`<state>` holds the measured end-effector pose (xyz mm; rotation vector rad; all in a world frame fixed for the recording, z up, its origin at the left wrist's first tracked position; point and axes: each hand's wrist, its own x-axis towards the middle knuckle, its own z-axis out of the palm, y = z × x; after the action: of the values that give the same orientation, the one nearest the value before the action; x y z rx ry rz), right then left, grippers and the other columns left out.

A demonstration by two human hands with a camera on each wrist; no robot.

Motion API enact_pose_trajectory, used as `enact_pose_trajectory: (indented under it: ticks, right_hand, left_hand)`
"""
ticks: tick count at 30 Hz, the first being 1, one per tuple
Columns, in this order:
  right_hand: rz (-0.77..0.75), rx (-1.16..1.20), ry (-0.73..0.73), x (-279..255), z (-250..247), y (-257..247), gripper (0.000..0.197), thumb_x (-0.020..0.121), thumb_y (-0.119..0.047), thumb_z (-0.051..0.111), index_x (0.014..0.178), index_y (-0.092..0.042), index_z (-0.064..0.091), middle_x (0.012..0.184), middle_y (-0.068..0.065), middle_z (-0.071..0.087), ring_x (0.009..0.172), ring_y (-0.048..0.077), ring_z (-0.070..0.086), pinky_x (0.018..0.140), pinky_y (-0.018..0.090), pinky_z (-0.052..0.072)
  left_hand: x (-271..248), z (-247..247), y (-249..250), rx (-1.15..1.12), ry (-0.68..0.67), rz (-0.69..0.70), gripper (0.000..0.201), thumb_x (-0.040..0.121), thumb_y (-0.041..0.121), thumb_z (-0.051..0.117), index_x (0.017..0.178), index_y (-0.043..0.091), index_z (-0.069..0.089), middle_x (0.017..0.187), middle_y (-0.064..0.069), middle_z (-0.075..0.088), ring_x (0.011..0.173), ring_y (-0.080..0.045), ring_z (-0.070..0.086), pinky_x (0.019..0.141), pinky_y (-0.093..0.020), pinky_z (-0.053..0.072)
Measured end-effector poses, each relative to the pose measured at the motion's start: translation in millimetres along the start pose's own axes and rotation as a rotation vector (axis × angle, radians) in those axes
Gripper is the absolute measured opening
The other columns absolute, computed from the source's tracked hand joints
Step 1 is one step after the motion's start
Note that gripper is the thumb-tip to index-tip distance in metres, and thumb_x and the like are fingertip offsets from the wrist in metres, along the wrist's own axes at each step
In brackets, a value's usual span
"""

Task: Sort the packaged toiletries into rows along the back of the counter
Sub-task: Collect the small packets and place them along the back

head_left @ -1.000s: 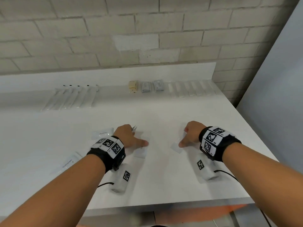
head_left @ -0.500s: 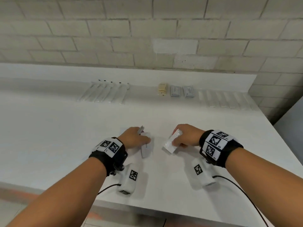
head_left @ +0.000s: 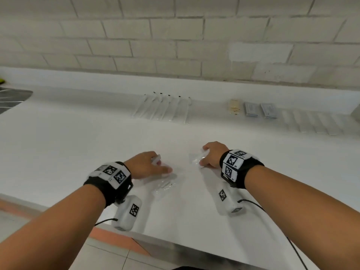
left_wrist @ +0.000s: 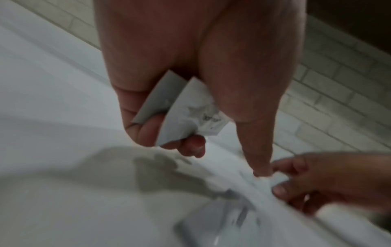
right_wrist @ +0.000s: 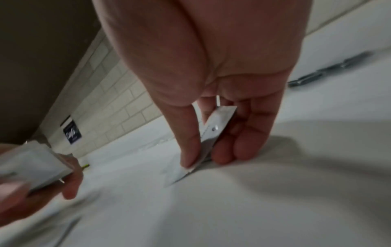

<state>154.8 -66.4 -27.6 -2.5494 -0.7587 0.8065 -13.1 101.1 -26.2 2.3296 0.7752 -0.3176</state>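
Observation:
My left hand grips two small white sachets in its curled fingers, while its thumb reaches down to the white counter. My right hand pinches another white packet between thumb and fingers, with the packet's lower end touching the counter. A clear packet lies flat just in front of the left hand. Along the back stand rows: long clear packets, a tan packet, two grey sachets and long white packets.
A brick wall rises behind a low white backsplash. A metal sink shows at the far left. The counter's front edge runs just below my forearms, with floor beyond it.
Both hands, which were pressing on packets on the counter, now hold them lifted. The head view has swung left, so the back rows sit further right.

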Motion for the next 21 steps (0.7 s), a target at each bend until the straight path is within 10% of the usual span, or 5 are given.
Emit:
enact_pose_trajectory:
  ticks: [10,15,21]
  right_hand:
    - [0.157,-0.379,0.085,-10.7,15.8,-24.1,0.055,0.078,-0.042,0.067,0.125,-0.019,0.051,0.13,0.01,0.043,0.125,0.029,0.038,0.102,0.037,0.04]
    - [0.031,-0.216,0.052,-25.8,24.5,-31.8,0.024,0.083,-0.021,0.061,0.1,-0.019,0.045,0.1,0.002,0.053,0.089,0.022,0.051,0.072,0.028,0.041]
    - [-0.111,-0.005,-0.002,-45.6,15.4,-30.6,0.015,0.087,-0.015,0.055,0.098,-0.018,0.046,0.094,-0.001,0.051,0.077,0.015,0.046,0.058,0.021,0.035]
  left_hand:
    - [17.2,10.4,-0.6,0.269,-0.168,0.128,0.036,0.074,0.045,0.076,0.064,0.022,0.05,0.064,0.006,0.051,0.059,-0.012,0.047,0.055,-0.023,0.037]
    - [23.9,0.5,8.1,0.318,-0.239,0.153,0.03,0.088,0.042,0.059,0.077,0.014,0.054,0.077,0.001,0.053,0.073,-0.019,0.051,0.064,-0.027,0.038]
    - [28.8,-7.9,17.3,-0.344,-0.224,0.137,0.019,0.094,0.01,0.043,0.082,0.003,0.056,0.073,-0.01,0.058,0.061,-0.017,0.054,0.059,-0.023,0.047]
